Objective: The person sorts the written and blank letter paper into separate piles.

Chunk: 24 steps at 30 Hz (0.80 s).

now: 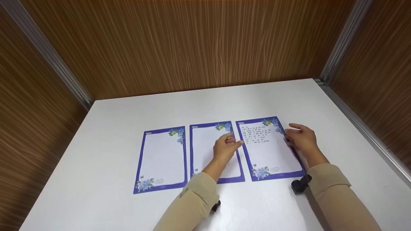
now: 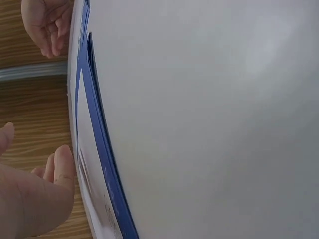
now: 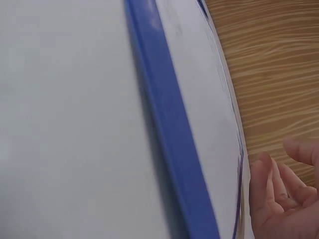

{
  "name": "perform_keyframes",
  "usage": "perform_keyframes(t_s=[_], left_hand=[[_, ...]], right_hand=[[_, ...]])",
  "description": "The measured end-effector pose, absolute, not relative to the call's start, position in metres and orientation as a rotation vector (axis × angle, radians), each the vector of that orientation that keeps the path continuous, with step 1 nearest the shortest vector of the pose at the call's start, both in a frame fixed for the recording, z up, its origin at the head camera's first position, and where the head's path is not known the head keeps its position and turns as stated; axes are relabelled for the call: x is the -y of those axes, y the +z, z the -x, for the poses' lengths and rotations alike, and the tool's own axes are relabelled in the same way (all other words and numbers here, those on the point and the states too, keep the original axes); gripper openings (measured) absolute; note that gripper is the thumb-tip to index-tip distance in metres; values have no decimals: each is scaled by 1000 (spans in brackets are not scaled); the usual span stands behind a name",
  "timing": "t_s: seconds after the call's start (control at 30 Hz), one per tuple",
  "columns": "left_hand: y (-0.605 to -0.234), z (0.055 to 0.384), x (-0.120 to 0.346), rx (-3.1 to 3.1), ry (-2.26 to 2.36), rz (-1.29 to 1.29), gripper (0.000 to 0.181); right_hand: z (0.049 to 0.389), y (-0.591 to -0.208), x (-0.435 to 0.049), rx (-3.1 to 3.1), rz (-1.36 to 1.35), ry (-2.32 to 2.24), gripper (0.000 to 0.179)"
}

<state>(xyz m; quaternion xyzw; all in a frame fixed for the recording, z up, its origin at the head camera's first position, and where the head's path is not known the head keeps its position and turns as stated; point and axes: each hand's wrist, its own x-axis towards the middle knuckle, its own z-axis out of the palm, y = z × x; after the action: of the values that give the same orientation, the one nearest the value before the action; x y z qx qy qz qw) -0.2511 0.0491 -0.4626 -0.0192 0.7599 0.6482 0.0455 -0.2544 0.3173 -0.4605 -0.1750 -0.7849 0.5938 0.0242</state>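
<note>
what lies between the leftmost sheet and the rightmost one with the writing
A middle sheet with a blue-purple border, partly hidden by the left hand; the head view shows this.

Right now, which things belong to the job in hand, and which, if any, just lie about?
Likely the job's:
left sheet
middle sheet
written sheet
left hand
right hand

Surroundings, not lying loose:
table
wood wall
metal strips

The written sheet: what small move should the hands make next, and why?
I'd probably draw the right hand back from the written sheet: that sheet already lies in a row with the middle sheet and the left sheet, narrow gaps between them, and the left hand holds nothing. Whether the right fingers touch its edge is hard to tell.
</note>
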Motion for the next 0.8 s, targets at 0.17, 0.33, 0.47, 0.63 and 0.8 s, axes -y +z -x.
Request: perform_keyframes(t_s=[0.17, 0.33, 0.47, 0.63, 0.8], left_hand=[[-462, 258, -33, -2298, 1995, 80, 55], [-463, 262, -16, -2285, 2012, 107, 56], [-463, 265, -2, -2288, 2019, 123, 57], [-464, 268, 14, -2293, 2028, 128, 57], [-463, 271, 28, -2324, 2019, 156, 56]], right_hand=[[259, -461, -308, 2307, 514, 1882, 58], [260, -459, -293, 2252, 560, 1928, 61], [263, -461, -282, 2248, 585, 1940, 61], [267, -463, -268, 2239, 552, 1959, 60], [271, -464, -251, 2231, 490, 1992, 58]])
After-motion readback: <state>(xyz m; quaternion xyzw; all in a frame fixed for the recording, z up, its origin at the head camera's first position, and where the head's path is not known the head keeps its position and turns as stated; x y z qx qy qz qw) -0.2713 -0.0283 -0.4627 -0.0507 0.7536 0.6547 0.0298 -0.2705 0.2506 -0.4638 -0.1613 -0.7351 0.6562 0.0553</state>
